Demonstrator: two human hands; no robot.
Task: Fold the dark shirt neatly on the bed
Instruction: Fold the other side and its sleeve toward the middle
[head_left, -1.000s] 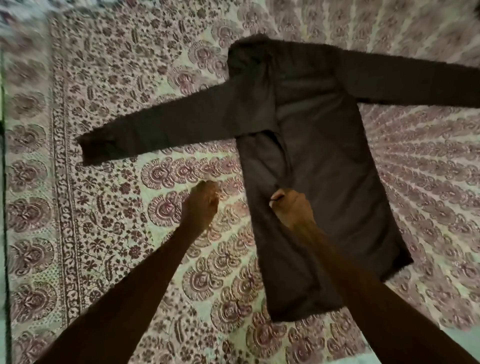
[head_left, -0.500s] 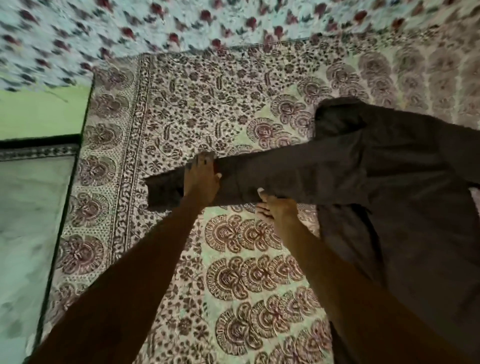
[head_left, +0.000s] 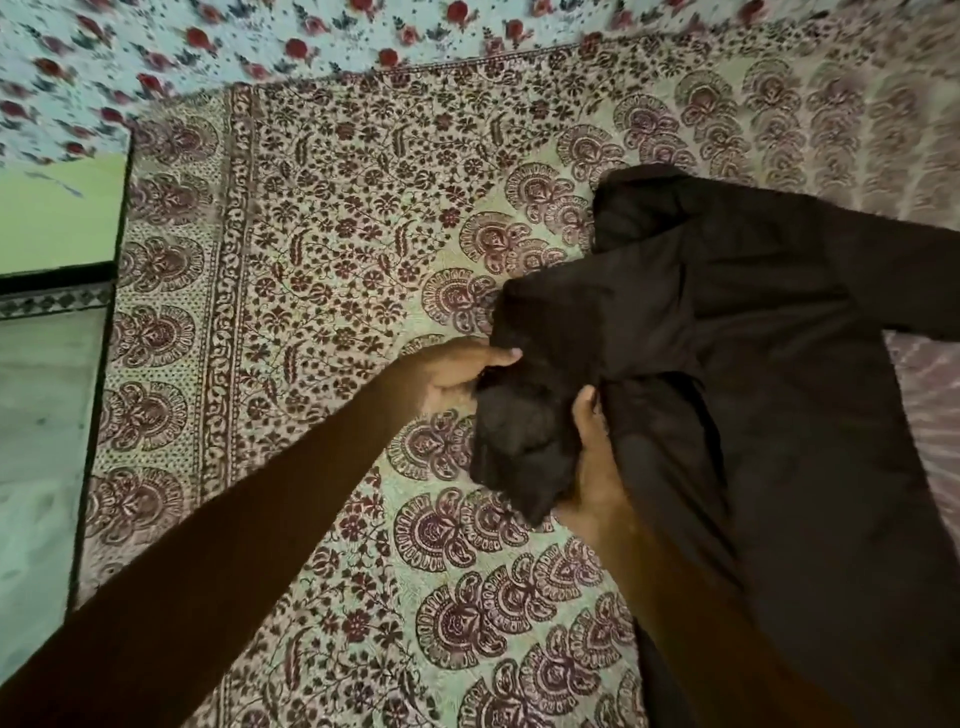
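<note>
The dark shirt lies on the patterned bedspread, filling the right half of the view. Its left sleeve is lifted and bunched toward the body, the cuff end hanging down between my hands. My left hand grips the sleeve's edge from the left, thumb on top. My right hand holds the sleeve from below on the right, fingers curled under the cloth. The shirt's other sleeve runs off the right edge.
The bedspread's bordered edge runs down the left side. Beyond it lie a pale floor and a green wall strip. A rose-printed cloth lies along the top.
The left sleeve lay stretched flat to the left with my hands resting on it. Now both hands grip it and have pulled it right, bunched toward the shirt's body.
</note>
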